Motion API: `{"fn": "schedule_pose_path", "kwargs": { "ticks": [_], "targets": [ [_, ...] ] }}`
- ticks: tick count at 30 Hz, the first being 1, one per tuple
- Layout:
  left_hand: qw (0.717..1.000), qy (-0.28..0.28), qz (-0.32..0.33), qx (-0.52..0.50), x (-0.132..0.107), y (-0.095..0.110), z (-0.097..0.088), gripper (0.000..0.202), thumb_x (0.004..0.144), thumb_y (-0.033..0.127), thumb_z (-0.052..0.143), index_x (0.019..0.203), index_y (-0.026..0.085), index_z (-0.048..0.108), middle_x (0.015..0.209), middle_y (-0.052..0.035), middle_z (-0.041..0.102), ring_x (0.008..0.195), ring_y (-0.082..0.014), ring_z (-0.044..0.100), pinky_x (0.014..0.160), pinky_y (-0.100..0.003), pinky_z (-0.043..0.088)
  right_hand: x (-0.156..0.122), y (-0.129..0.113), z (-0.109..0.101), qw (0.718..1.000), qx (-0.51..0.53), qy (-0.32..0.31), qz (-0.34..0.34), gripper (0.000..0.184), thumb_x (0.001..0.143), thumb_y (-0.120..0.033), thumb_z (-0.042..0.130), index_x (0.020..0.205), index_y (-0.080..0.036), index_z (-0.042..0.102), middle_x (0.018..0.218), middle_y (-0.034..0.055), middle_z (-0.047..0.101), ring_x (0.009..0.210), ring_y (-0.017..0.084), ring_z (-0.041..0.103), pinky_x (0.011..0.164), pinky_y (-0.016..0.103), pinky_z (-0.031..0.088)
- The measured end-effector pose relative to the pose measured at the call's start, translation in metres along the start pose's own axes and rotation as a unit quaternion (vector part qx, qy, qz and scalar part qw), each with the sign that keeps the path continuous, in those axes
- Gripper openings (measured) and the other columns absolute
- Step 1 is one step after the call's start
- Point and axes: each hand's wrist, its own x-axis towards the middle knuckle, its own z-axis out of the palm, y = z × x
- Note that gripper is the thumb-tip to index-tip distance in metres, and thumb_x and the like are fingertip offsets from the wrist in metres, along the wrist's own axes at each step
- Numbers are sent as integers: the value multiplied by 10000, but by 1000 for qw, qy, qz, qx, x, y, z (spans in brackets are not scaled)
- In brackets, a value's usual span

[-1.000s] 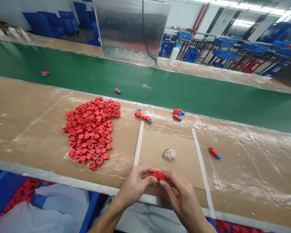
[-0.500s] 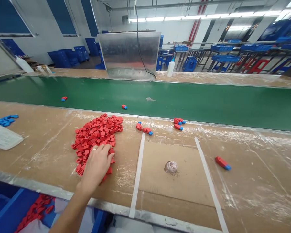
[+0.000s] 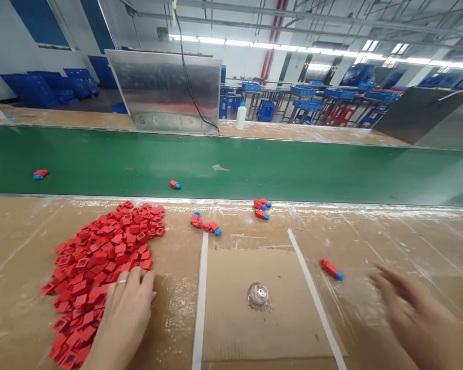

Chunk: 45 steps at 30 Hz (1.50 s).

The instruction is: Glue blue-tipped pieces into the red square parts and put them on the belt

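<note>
My left hand (image 3: 125,308), a ring on one finger, lies on the near right edge of a pile of small red square pieces (image 3: 100,257). Its fingers curl down into the pile, and what they grip is hidden. My right hand (image 3: 412,308) is blurred low on the right, its fingers stretched out and apart, holding nothing. It hovers over the taped cardboard bench (image 3: 389,241), nearest a red part with a blue end (image 3: 332,269) lying a little to its left.
Several more red-and-blue parts (image 3: 261,208) lie near the bench's far edge, and two others (image 3: 175,184) on the green conveyor belt (image 3: 312,169). A swirled lump (image 3: 258,295) sits on a cardboard square between white tape strips (image 3: 200,288). A metal box (image 3: 165,92) and white bottle (image 3: 241,115) stand beyond.
A second ago both hands pinched a red piece at the front edge. My left hand then went to the pile and stays there; my right hand has come into view on the right.
</note>
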Motion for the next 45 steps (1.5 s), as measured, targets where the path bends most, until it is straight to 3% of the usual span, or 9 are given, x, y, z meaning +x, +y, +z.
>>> {"fn": "schedule_pose_path", "kwargs": {
  "ticks": [4,7,9,11,16,22,28,33,45],
  "targets": [
    [996,15,58,-65,3,-12,9,287,894,71,426,913,185,688,977,-116,663,887,-308,589,702,-390,391,75,-45,61,976,17,-138,-169,307,991,-338,389,1180,-215,597,1077,114,605,867,229,627,736,368,534],
    [982,29,77,-170,-2,-20,8,295,901,88,435,923,227,695,978,-79,686,913,-290,599,742,-386,401,111,-73,111,959,-1,-189,-212,307,929,-231,430,1175,-221,613,1103,106,586,1006,258,592,845,394,502],
    [951,38,73,-298,-9,-20,-1,243,915,145,466,981,239,680,1045,-68,673,973,-267,602,816,-376,425,119,-79,130,955,-16,-207,-211,294,890,-197,462,1127,-219,635,1100,110,580,997,272,590,838,408,495],
    [886,29,55,-460,-19,-14,-12,183,924,223,511,1032,244,657,1072,-57,648,1004,-237,608,877,-349,448,120,-77,136,954,-33,-221,-200,270,871,-186,478,1082,-204,645,1098,123,576,974,284,595,809,409,493],
    [655,-16,-15,-755,-35,20,-25,192,865,302,642,1037,244,705,1073,-42,633,861,-176,644,785,-279,525,111,-67,116,951,-71,-250,-167,215,839,-198,514,990,-176,664,968,130,617,823,286,620,695,377,481],
    [531,-73,-73,-841,-44,61,-7,323,777,283,763,1097,247,742,1016,-40,703,848,-139,601,773,-218,502,80,-71,65,952,-60,-266,-139,257,865,-208,481,1056,-184,650,980,99,709,868,266,663,719,355,509],
    [415,-151,-64,-895,-56,108,8,313,700,282,833,977,174,735,754,-6,663,599,-87,525,522,-183,448,29,-96,4,938,80,-321,-107,247,945,-337,488,1112,-233,637,1020,59,714,876,217,679,745,342,550],
    [396,-171,-66,-900,-61,128,12,323,706,246,832,995,159,717,804,-16,678,659,-95,569,617,-205,485,4,-115,-11,924,81,-327,-181,240,984,-294,451,1145,-241,622,1090,69,659,978,223,642,835,367,518],
    [378,-172,-25,-909,-74,127,21,311,747,234,797,1024,159,677,775,-7,656,661,-96,552,619,-212,469,-10,-120,9,918,-40,-279,-279,255,1015,-288,391,1104,-186,607,968,95,662,796,238,668,664,336,515]
  ]
}}
